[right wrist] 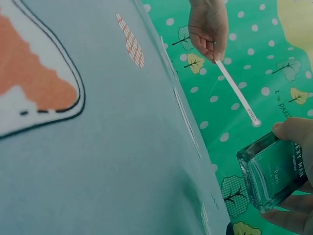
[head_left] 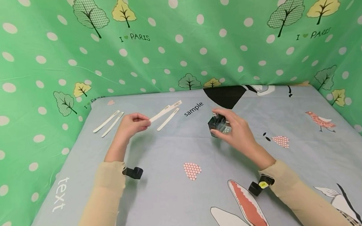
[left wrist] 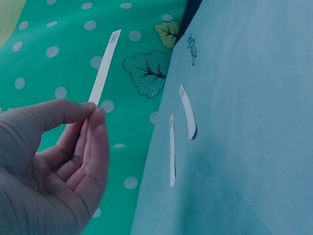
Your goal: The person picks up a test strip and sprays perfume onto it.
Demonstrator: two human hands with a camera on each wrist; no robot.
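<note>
Between thumb and fingertips, my left hand [head_left: 134, 124] pinches one end of a white paper test strip [left wrist: 104, 73]. The strip's printed end points up and away from the hand. My right hand [head_left: 239, 131] grips a dark glass perfume bottle [right wrist: 269, 171] lettered "Paris", raised off the table. In the head view, the index finger lies at the bottle's sprayer top and the thumb at its lower side. The bottle and the held strip are apart. Another strip [head_left: 168, 119] lies on the table just right of the left hand.
Two more white strips, one nearer the edge [head_left: 105, 122] and one beside it [head_left: 112, 124], lie left of the left hand. A grey-blue printed cloth [head_left: 161, 192] covers the table. Behind it hangs a green dotted curtain [head_left: 162, 36]. Each wrist wears a small black camera.
</note>
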